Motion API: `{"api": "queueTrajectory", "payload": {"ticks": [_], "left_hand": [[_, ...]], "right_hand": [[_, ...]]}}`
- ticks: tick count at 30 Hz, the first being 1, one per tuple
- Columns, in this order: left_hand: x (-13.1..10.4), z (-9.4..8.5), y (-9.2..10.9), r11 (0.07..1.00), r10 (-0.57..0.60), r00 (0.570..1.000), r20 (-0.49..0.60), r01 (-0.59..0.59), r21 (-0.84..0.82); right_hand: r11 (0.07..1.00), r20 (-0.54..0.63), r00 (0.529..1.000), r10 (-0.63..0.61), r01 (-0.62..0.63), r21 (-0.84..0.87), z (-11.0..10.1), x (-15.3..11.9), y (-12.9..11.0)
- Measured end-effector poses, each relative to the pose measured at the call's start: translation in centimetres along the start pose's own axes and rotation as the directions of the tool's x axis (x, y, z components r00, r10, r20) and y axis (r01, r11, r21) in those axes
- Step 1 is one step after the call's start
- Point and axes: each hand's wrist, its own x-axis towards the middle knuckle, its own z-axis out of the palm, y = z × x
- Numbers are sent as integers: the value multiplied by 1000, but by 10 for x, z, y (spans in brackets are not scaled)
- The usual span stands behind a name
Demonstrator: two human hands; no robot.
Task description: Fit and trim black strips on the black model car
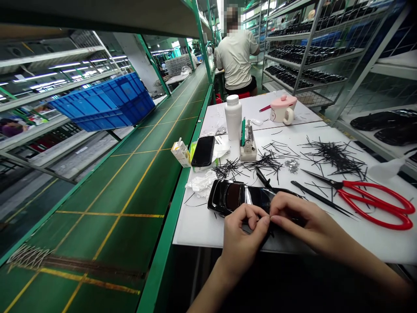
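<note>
A glossy black model car (228,195) lies on the white table, close to its front edge. Over its near side, my left hand (246,230) is pinched, thumb against curled fingers. Fingertip to fingertip with it, my right hand (298,217) is pinched too. Whatever lies between the fingertips is too small to make out. Part of the car's near side is hidden by my hands. Right of the car are black tweezers (321,198) and red-handled scissors (374,200). Thin black strips (335,154) lie scattered behind, with a small pile of silvery bits (292,165).
A green conveyor belt (130,187) runs along the left. On the table stand a white bottle (233,117), a phone (203,151), a small carton (181,153) and a lidded mug (282,109). A person (236,58) sits farther back; racks of black car bodies (299,56) line the right.
</note>
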Motion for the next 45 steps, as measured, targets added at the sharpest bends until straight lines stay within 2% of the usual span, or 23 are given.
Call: {"api": "queueTrajectory", "payload": {"ticks": [5,9,13,17,21,24,29,34,40,45], "left_hand": [[0,-2,3,997,-31,998,46,34,-76],[1,-2,8,987,-86,994,65,94,-131],[1,-4,11,990,-88,994,64,94,-107],[2,-8,5,999,-39,999,25,39,0],[3,-15,0,987,63,998,-11,-61,146],[2,-19,1,973,149,989,7,-147,178],[-1,-16,1,917,318,946,68,-325,229],[4,-18,-7,802,438,896,77,-428,418],[2,-38,-29,646,532,845,62,-452,615],[-5,-40,-35,600,552,834,25,-418,682]], "right_hand": [[989,-16,990,-142,141,-38,-1,-3,3],[956,-5,961,-277,275,-104,-2,-5,5],[932,-42,941,-334,324,-161,0,-6,4],[939,-77,943,-325,311,-149,3,-6,2],[967,-91,964,-252,245,-75,6,-7,2],[974,-83,972,-222,218,-55,9,-6,3],[974,-96,969,-228,226,-25,13,-7,4],[982,-108,976,-187,182,-51,14,-11,2],[983,-101,979,-178,174,-52,14,-14,2],[985,-98,980,-171,171,-17,14,-13,3]]}}
